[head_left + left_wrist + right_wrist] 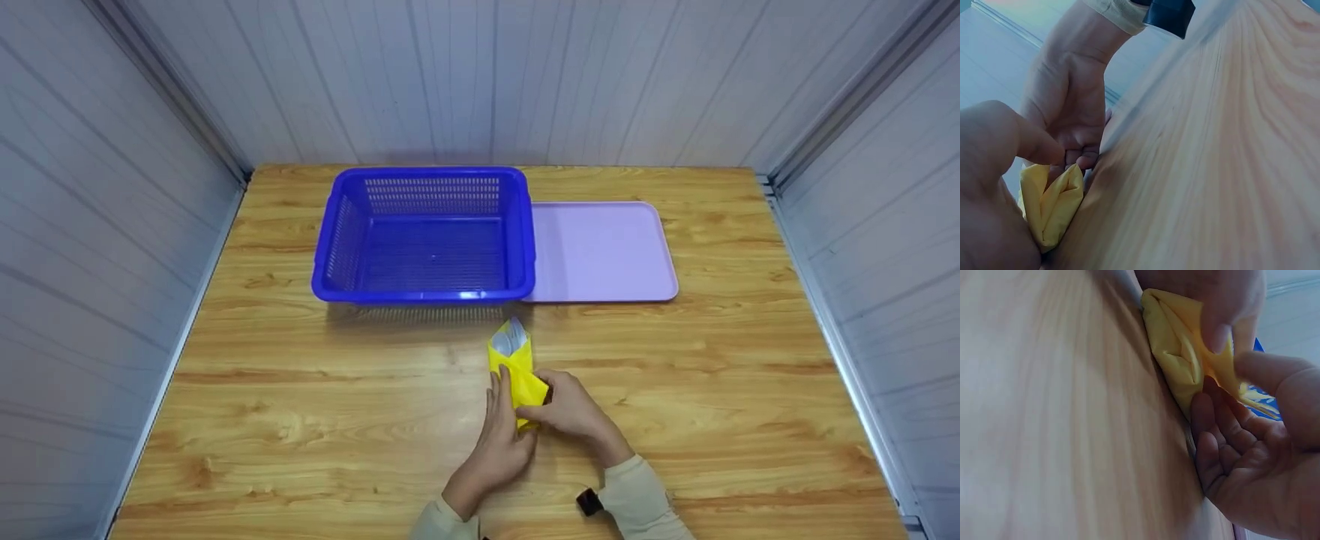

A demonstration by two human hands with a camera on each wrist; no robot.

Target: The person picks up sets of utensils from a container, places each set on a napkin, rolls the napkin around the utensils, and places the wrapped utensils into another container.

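A yellow cloth, folded into a narrow packet, lies on the wooden table between both hands. From its far end shows something silvery-white; I cannot tell what it is. My left hand rests along the packet's left side with fingers straight, pressing on it. With thumb and fingers, my right hand pinches a flap at the right side. The left wrist view shows the folded near end of the yellow cloth. In the right wrist view, the right fingers reach under the fold.
Beyond the hands stands a blue plastic basket with slotted sides. To its right lies a flat pink tray, its left edge hidden by the basket. Pale panels enclose the wooden table at the back and sides.
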